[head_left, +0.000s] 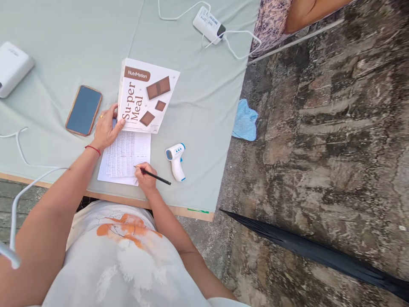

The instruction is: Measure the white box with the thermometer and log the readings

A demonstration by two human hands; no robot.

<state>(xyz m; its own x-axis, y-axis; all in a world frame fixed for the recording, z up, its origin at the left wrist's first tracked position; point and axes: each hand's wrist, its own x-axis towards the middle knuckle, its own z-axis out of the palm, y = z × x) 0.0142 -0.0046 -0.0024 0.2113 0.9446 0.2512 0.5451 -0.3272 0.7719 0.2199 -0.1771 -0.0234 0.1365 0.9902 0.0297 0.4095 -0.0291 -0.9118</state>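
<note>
My left hand (108, 126) grips the lower left edge of a white box (140, 98) printed "NutriMotion Su-per Meal" with brown chocolate pieces. The box is tilted over the far part of some papers (123, 157) filled with rows of small writing. My right hand (146, 177) is closed around a black pen (158, 176), resting at the right side of the papers, and the pen's tip is close to the sheet. Just right of that hand lies a white and blue infrared thermometer (175, 161). A smartphone (84, 110) in a brown case lies left of my left hand.
A white power bank (14, 68) sits at the far left, and a white device with a cable (209, 24) at the back. Light green cloth covers the table (198, 85). Another person's arm (313, 13) shows beyond the right edge, above a blue cloth (245, 120) and stone wall.
</note>
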